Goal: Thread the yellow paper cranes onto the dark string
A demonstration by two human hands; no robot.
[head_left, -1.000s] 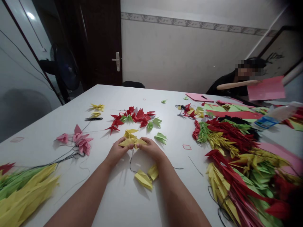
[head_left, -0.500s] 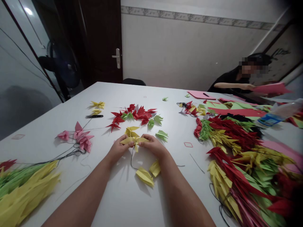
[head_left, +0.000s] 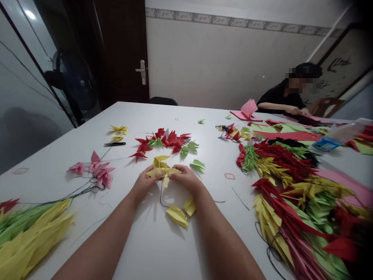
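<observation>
My left hand (head_left: pixel 144 183) and my right hand (head_left: pixel 185 179) pinch a yellow paper origami crane (head_left: pixel 163 171) from both sides, just above the white table (head_left: pixel 145 249). A black thread (head_left: pixel 160 192) hangs down from the crane between my hands. Below my right wrist lie two loose yellow paper cranes (head_left: pixel 177 216) (head_left: pixel 189 206). Just beyond my hands are a ring of red and green paper cranes (head_left: pixel 160 142) and a few green ones (head_left: pixel 197 166). Strung pink cranes (head_left: pixel 100 170) lie to the left.
Black scissors (head_left: pixel 114 144) lie near small yellow cranes (head_left: pixel 118 129). Long bundles of strung cranes fill the table's left corner (head_left: pixel 32 227) and right side (head_left: pixel 288 194). A seated co-worker (head_left: pixel 279 97) handles paper at the far end, near pink paper (head_left: pixel 247 111) and a plastic bottle (head_left: pixel 328 144).
My hands still pinch the yellow crane, with little visible movement. The co-worker has lowered the pink sheet from the air to the table. The view has shifted slightly.
</observation>
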